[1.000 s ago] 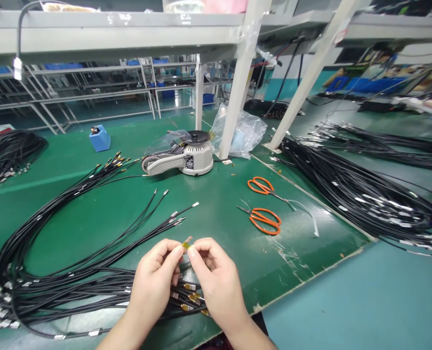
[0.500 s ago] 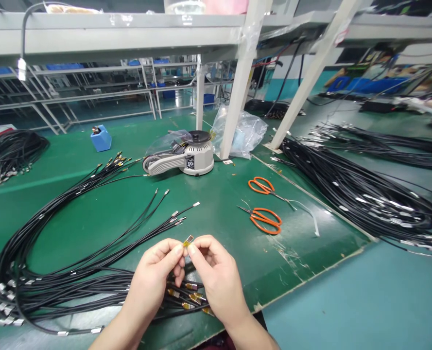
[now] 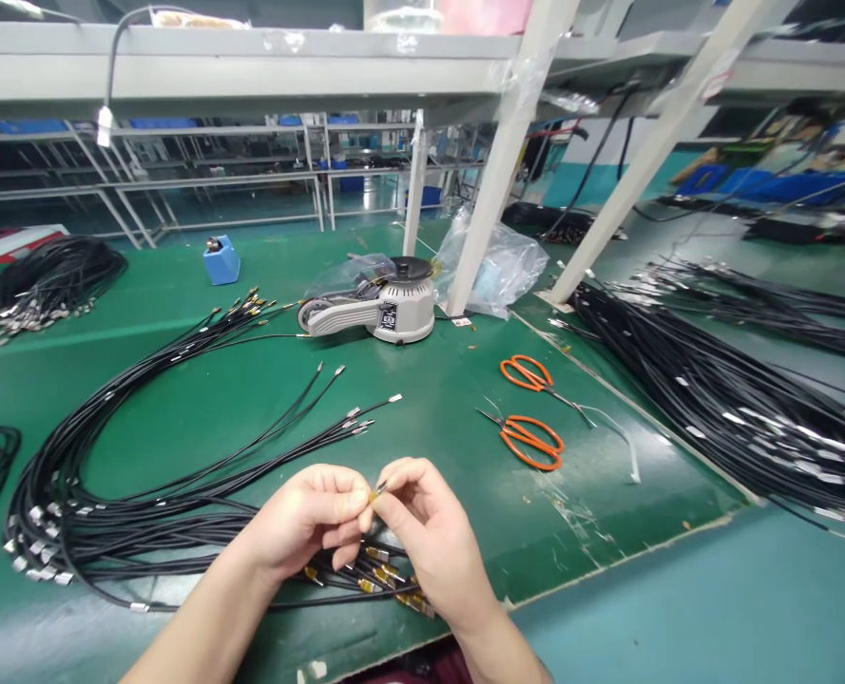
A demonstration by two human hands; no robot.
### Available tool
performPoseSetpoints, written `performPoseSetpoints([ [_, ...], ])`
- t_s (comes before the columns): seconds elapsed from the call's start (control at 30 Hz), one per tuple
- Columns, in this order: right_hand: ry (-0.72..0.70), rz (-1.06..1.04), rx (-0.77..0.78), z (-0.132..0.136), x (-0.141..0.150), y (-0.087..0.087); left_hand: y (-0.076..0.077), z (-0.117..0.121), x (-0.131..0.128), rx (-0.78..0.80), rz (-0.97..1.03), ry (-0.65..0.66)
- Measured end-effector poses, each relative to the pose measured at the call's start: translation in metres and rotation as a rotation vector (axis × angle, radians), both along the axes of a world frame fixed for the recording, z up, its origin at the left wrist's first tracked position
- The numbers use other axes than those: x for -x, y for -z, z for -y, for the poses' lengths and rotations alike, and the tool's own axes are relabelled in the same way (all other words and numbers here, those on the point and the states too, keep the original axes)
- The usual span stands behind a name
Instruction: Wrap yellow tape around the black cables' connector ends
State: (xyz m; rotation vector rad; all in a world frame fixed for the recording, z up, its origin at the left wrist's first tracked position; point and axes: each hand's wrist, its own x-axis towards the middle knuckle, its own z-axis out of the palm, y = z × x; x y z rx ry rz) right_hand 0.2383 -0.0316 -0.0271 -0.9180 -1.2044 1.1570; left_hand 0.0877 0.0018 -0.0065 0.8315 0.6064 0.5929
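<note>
Above the near edge of the green bench, my left hand and my right hand meet fingertip to fingertip. Both pinch the small metal connector of a cable, which has amber tape around it; fingers cover most of it. Below them lies a looped bundle of black cables, some with amber-taped ends beneath my hands. Other cable ends with bare metal connectors point away from my left hand across the bench.
A round tape dispenser stands beyond my hands, near a white post and a plastic bag. Two orange-handled scissors lie to the right. A blue holder stands at the back left; black cable bundles lie far right.
The view has shifted, so the bench things appear farther right. My fingers have turned the connector and now cover more of it; both hands still pinch it.
</note>
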Motion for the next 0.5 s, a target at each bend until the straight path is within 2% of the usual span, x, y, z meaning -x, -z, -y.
performPoseSetpoints([
  [0.17, -0.152, 0.086, -0.248, -0.004, -0.009, 0.0, 0.004, 0.0, 0.007, 0.052, -0.001, 0.159],
  [0.27, -0.165, 0.112, -0.277, -0.007, -0.019, -0.003, 0.002, 0.003, 0.004, 0.021, -0.028, 0.161],
  [0.33, -0.171, 0.134, -0.194, -0.009, -0.028, -0.006, -0.004, 0.007, -0.002, -0.121, -0.165, 0.043],
  [0.43, -0.133, 0.139, -0.022, -0.01, -0.04, -0.011, -0.012, 0.014, -0.012, -0.45, -0.488, -0.167],
  [0.5, -0.086, 0.16, 0.059, -0.009, -0.044, -0.013, -0.015, 0.019, -0.018, -0.595, -0.618, -0.202],
])
